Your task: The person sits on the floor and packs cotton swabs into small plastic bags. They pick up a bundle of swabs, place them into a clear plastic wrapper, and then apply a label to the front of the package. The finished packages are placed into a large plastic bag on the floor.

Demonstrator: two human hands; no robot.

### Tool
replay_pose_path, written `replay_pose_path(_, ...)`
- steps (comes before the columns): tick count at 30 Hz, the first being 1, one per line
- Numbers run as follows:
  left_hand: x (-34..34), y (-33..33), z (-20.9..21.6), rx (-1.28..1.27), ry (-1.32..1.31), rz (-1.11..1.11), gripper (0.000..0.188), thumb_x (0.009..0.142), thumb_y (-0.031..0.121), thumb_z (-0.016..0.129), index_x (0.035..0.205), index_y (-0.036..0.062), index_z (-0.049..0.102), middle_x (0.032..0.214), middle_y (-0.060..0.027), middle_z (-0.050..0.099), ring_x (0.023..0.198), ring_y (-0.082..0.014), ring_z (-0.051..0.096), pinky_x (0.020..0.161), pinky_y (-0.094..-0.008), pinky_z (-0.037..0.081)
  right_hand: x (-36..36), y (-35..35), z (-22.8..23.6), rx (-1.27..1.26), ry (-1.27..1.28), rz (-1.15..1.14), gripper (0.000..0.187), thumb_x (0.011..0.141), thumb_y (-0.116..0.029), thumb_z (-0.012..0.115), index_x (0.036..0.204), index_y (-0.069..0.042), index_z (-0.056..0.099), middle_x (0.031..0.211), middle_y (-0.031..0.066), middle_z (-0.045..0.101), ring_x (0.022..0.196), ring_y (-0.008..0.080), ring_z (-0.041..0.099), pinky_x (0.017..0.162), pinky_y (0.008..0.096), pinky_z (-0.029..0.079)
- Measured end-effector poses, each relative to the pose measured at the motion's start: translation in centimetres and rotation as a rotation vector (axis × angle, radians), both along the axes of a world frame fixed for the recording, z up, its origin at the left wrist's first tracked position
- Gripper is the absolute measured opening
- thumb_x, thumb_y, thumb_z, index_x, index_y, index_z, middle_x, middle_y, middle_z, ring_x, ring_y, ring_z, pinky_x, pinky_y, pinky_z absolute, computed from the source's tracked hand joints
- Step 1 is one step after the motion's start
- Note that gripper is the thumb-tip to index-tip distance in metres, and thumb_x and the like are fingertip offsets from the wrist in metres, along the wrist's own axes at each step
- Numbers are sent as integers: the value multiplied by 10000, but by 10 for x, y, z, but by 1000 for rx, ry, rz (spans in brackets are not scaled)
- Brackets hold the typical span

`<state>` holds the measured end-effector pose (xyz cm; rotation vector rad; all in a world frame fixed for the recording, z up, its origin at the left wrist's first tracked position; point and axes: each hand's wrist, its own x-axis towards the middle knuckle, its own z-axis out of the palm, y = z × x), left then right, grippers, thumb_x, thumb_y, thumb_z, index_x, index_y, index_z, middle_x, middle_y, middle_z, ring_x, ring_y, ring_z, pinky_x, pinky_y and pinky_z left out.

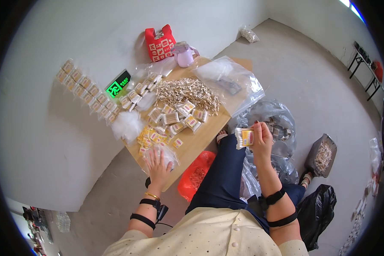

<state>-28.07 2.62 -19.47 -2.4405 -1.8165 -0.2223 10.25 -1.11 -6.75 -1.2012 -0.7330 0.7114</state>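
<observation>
My right hand (pixel 262 138) is closed on a small packet of cotton swabs (pixel 244 138) with a yellow and white label, held up off the table's right side. My left hand (pixel 158 167) lies with fingers spread on a stack of clear plastic bags (pixel 170 157) at the near end of the wooden table (pixel 205 135). Beyond it are scattered small yellow and white cards (pixel 151 135). Several bundles of cotton swabs (pixel 175 118) lie farther along, in front of a large heap of loose swabs (pixel 185 91).
Filled packs (pixel 87 91) are stacked in rows at the left. A lilac jug (pixel 184 55) and a red bag (pixel 160 45) stand at the back. On the floor are a red bag (pixel 196 173), large clear bags (pixel 281 111), a grey bin (pixel 322 155) and a black bag (pixel 315 213).
</observation>
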Motion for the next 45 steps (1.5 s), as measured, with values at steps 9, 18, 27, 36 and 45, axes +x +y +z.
replay_pose_path(9,86,9,97,122,-634,-321,665,919,458,565,1394,27,390,1442,-215,372,1359,-395,318,1125,-522,215,-37,15,-1,-100,-366,28,230,994,-183,530,855,-2,559,648,54,520,600,94,452,561,275,403)
replay_pose_path(18,172,13,145,-233,-998,-434,367,754,184,812,975,61,546,923,-75,560,866,-212,546,779,-341,448,-62,14,21,-138,-512,188,175,961,-142,569,886,14,545,667,133,568,564,193,552,536,314,437)
replay_pose_path(27,165,22,139,-287,-1136,-386,195,779,138,781,818,48,613,931,-55,605,852,-158,582,742,-278,458,-47,16,-8,-154,-474,53,171,962,-146,568,888,7,567,656,152,542,579,194,501,560,342,420)
replay_pose_path(36,51,105,34,-385,-888,189,247,797,207,765,945,44,654,889,-74,640,832,-181,616,773,-321,484,79,-42,-73,-244,-475,-243,262,1001,-213,523,837,-12,559,655,15,518,629,85,461,566,284,404)
replay_pose_path(45,107,152,-6,119,-416,-128,508,790,416,740,1145,89,583,1123,-91,624,1105,-319,538,943,-497,391,148,-136,-105,-400,-466,-482,311,1012,-241,506,808,-15,569,644,44,562,583,119,494,552,304,410)
